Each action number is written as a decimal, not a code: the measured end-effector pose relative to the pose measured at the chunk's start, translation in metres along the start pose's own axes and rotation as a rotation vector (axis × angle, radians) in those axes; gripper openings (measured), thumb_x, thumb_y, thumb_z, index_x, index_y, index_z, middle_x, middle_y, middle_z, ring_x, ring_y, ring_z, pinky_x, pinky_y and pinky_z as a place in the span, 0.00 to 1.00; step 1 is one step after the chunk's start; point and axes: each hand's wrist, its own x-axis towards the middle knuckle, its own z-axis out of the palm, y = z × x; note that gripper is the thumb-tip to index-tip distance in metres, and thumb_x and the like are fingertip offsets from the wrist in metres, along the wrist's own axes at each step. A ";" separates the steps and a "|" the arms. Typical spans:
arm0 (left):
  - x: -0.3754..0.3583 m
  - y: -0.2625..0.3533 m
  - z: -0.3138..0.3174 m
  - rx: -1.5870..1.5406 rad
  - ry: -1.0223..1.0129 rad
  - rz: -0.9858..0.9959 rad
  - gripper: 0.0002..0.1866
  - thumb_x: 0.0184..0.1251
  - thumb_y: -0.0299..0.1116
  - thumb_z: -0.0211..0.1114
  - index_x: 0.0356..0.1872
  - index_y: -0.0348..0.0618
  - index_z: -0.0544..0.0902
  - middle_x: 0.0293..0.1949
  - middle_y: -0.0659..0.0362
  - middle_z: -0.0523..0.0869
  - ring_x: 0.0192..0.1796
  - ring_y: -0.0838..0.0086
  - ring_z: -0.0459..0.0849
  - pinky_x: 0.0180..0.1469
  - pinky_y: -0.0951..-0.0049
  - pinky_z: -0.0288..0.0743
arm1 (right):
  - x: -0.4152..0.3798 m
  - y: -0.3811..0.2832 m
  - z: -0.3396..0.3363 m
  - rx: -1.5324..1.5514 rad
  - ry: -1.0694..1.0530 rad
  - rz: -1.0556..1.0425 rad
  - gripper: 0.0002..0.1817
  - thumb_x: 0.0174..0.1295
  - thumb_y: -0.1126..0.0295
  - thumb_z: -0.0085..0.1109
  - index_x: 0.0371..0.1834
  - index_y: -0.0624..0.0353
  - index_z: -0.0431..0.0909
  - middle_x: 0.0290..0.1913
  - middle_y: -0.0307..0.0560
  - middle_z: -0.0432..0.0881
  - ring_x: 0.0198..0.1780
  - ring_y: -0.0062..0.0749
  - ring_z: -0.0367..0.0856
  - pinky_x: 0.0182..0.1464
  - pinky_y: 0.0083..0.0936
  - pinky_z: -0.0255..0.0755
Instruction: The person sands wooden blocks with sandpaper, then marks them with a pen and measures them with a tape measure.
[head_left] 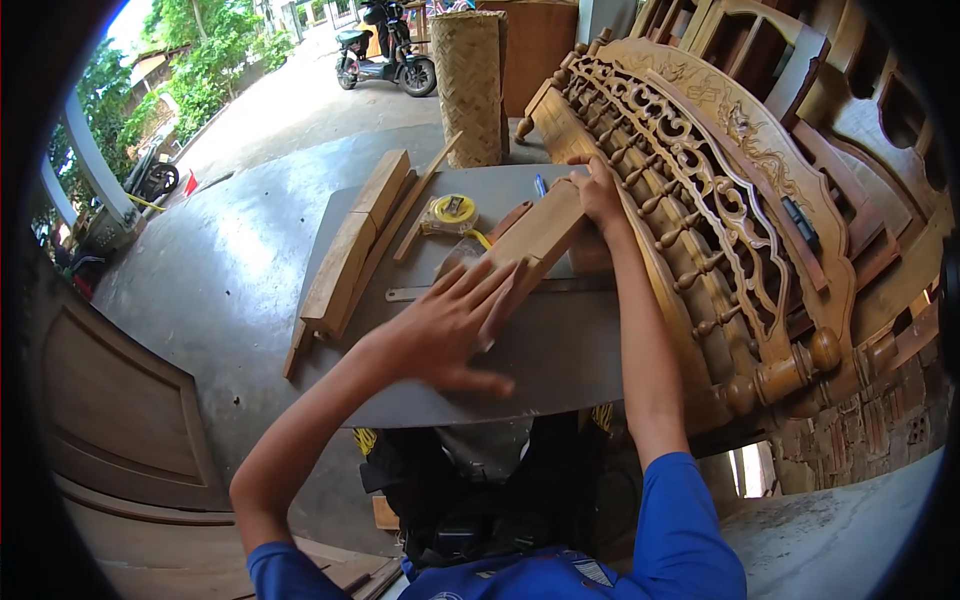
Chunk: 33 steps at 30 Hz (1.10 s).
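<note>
A short, squared wooden block slants over the grey table. My right hand grips its far end, fingers curled over the edge. At the near end, my left hand lies with its fingers stretched out and thumb apart, fingertips right at the block's side. A thin brownish piece shows under those fingers, partly hidden. Beneath the block runs a metal ruler. Left of it sits a yellow tape measure, and a blue pen lies beyond.
Long wooden pieces lie along the table's left side. Carved wooden bed panels lean close on the right. A woven bamboo roll stands behind the table, with a motorbike farther back. A wooden panel is at the left.
</note>
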 end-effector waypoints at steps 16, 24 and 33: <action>0.072 -0.028 0.018 -0.076 0.090 -0.029 0.58 0.53 0.75 0.45 0.70 0.35 0.39 0.71 0.43 0.46 0.73 0.51 0.43 0.72 0.54 0.38 | 0.007 0.005 -0.004 -0.110 0.019 -0.065 0.13 0.54 0.73 0.46 0.42 0.60 0.73 0.39 0.54 0.78 0.45 0.37 0.78 0.52 0.28 0.68; -0.092 0.047 0.011 -0.077 0.019 -0.377 0.65 0.40 0.80 0.51 0.70 0.38 0.42 0.71 0.51 0.51 0.72 0.52 0.49 0.72 0.55 0.41 | 0.006 0.007 0.000 -0.162 0.056 -0.073 0.13 0.53 0.72 0.46 0.40 0.60 0.75 0.36 0.54 0.80 0.40 0.38 0.78 0.49 0.27 0.69; 0.034 0.026 0.018 0.036 0.226 -0.139 0.60 0.47 0.78 0.47 0.67 0.28 0.52 0.69 0.44 0.53 0.71 0.51 0.53 0.71 0.58 0.44 | 0.002 -0.002 -0.001 -0.147 0.003 -0.140 0.11 0.54 0.73 0.46 0.39 0.60 0.75 0.37 0.50 0.79 0.43 0.32 0.77 0.49 0.26 0.68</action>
